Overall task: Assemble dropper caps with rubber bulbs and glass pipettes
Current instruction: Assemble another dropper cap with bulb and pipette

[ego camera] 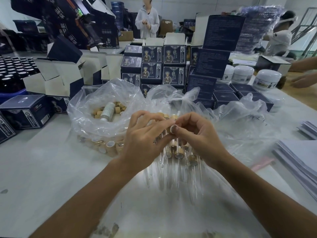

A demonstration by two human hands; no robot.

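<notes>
With my left hand (pixel 144 134) and right hand (pixel 197 133) both pinching one bamboo cap (pixel 173 129) above the counter (pixel 51 169), I judge an off-axis push could crack its glass pipette (pixel 175 143).

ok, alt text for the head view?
Two bare hands, left hand and right hand, pinch a bamboo dropper cap above assembled droppers on a white table. A plastic bag of loose caps sits behind.

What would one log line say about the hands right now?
left hand: holds glass pipette | right hand: pinches bamboo cap | step: joining
</notes>
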